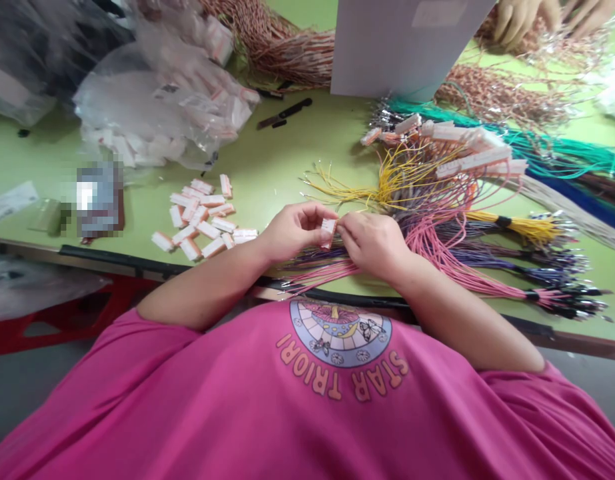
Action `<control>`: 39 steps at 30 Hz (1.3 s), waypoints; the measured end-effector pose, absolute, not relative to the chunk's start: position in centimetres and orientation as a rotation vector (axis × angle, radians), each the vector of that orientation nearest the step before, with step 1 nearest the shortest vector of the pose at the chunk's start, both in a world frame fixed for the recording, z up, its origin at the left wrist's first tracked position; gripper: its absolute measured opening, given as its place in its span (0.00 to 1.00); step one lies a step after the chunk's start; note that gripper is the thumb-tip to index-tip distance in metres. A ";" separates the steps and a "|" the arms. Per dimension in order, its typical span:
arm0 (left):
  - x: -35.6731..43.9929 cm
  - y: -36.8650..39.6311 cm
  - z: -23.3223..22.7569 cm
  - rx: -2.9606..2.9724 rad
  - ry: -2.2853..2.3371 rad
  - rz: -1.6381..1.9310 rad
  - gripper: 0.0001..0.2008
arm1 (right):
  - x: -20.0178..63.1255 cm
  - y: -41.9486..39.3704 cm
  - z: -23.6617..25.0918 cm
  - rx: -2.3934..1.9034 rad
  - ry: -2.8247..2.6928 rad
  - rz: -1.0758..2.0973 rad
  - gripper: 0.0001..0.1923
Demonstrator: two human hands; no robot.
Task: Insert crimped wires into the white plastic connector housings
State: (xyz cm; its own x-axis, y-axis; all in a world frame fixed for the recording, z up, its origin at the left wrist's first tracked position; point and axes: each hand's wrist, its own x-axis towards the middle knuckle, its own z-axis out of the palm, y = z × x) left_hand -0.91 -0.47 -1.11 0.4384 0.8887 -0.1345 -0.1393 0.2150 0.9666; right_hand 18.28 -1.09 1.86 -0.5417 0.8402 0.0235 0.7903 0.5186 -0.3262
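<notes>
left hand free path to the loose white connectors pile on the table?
Probably yes. The pile of white connectors lies on bare green table just beside the left hand, nothing between. But that hand is pinching a white connector with the right hand.

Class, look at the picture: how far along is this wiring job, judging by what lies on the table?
Done: wired connectors lie piled beyond the hands. In hand: the left hand and right hand pinch one white connector. Left: loose empty connectors and bundled wires.
</notes>
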 end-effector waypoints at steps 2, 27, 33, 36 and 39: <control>-0.8 -0.5 -1.0 1.092 0.849 0.871 0.23 | 18.4 -1.0 1.6 -1.351 -2.448 0.482 0.16; -0.7 -0.4 -1.0 1.041 0.845 0.922 0.24 | 17.9 -0.6 1.1 -1.339 -2.298 0.482 0.12; -0.6 -0.4 -1.0 1.059 0.834 0.886 0.22 | 17.8 -0.5 1.1 -1.377 -2.323 0.525 0.12; -0.6 -0.4 -1.1 1.064 0.858 0.895 0.22 | 17.8 -0.4 1.2 -1.406 -2.358 0.529 0.13; -0.7 -0.3 -1.2 1.080 0.859 0.910 0.21 | 17.9 -0.2 1.3 -1.401 -2.369 0.513 0.13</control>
